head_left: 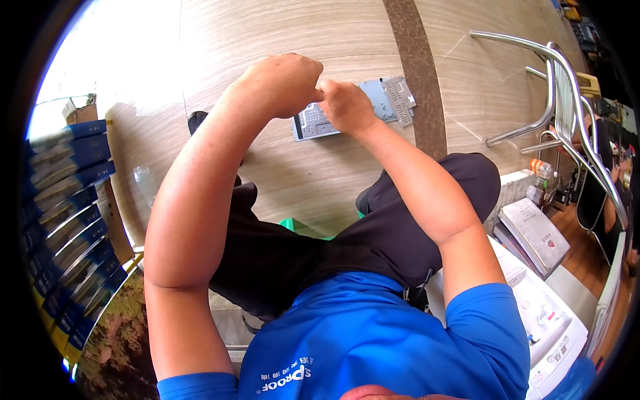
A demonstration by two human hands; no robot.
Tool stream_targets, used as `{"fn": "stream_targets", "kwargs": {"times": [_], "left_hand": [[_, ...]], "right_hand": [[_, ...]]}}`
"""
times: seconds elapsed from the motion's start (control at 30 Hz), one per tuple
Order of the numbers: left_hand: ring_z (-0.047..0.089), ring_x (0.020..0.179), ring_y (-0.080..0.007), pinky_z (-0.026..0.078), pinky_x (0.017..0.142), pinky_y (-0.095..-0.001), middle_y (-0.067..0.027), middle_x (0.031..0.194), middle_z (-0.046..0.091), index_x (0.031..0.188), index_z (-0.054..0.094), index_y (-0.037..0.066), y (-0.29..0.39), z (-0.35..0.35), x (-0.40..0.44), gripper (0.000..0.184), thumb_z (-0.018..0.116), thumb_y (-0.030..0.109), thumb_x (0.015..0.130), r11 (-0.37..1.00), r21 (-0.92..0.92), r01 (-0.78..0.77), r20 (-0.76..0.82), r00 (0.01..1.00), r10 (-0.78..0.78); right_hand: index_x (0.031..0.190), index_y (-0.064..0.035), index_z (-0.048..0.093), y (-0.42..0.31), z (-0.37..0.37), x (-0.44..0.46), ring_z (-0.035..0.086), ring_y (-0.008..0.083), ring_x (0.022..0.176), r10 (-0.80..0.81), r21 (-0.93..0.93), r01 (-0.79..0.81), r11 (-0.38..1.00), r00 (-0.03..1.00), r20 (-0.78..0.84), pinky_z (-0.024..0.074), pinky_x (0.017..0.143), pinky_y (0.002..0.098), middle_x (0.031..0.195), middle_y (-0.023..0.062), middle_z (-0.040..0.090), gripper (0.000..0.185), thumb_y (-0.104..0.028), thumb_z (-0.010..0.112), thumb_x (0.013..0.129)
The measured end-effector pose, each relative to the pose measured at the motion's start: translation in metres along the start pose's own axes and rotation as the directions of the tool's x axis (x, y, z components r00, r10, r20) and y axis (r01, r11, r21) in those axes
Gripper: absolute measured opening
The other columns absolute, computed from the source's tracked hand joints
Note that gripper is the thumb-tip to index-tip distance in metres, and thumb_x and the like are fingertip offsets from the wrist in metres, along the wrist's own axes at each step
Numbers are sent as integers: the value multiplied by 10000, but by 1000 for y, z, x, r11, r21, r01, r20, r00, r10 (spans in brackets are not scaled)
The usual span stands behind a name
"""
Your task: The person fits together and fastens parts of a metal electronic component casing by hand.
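Observation:
My left hand (287, 81) is closed, its fingers curled and meeting the other hand at the fingertips. My right hand (347, 107) is closed in a pinch right beside it. Whatever they hold between them, if anything, is hidden or too small to make out. Below both hands, a flat metal case (379, 100) with perforated panels lies on the floor, partly covered from view by my right hand. A loose-looking perforated grey metal plate (399, 100) rests at the case's right end.
Stacked blue boxes (90, 148) line the left side. A chrome-framed chair (557, 87) stands at the right. Nearer on the right are a thick grey-white book or box (535, 233) and a white appliance (553, 347). A dark strip (427, 80) crosses the tiled floor.

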State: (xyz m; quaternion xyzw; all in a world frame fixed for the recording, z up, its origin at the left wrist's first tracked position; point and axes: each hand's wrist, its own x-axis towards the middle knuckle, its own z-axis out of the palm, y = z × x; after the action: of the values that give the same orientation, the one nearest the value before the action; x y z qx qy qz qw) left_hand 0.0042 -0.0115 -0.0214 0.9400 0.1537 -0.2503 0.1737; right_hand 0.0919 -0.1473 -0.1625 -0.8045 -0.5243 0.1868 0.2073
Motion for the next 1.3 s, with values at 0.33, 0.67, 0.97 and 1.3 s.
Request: {"fn": "stream_targets", "kwargs": {"times": [0.33, 0.67, 0.97, 1.3], "left_hand": [[608, 1165, -321, 488, 982, -429, -154, 1182, 681, 1278, 610, 61, 0, 1, 1, 433, 659, 290, 913, 1000, 3, 20, 5, 1000, -20], [609, 1156, -331, 484, 985, -433, -162, 1172, 681, 1274, 609, 56, -1, 2, 1, 434, 660, 288, 910, 1000, -8, 15, 1, 1000, -15], [615, 1146, -335, 491, 971, -436, -172, 1160, 683, 1271, 609, 52, -3, 3, 2, 449, 671, 303, 904, 1000, -3, 17, -2, 1000, -17], [613, 1151, -339, 489, 974, -439, -173, 1168, 682, 1279, 607, 54, -3, 3, 1, 457, 673, 308, 904, 1000, 0, 9, -10, 1000, -9]], "right_hand": [[938, -30, 632, 2, 2, 0, 683, 353, 888, -23, 30, 23, 999, 1000, 2, 546, 783, 452, 892, 177, 702, 170, -197, 642, 908], [934, -20, 628, 2, 3, 0, 681, 360, 890, -25, 46, 25, 999, 1000, -6, 544, 786, 454, 887, 187, 699, 175, -193, 646, 909], [913, -26, 627, 0, 3, 1, 684, 362, 858, -22, 49, 22, 999, 1000, 0, 548, 758, 452, 867, 183, 698, 213, -236, 667, 909], [937, -30, 631, 5, 10, 2, 674, 369, 896, -16, 90, 16, 996, 1000, 6, 538, 781, 464, 884, 190, 694, 217, -245, 659, 921]]}}
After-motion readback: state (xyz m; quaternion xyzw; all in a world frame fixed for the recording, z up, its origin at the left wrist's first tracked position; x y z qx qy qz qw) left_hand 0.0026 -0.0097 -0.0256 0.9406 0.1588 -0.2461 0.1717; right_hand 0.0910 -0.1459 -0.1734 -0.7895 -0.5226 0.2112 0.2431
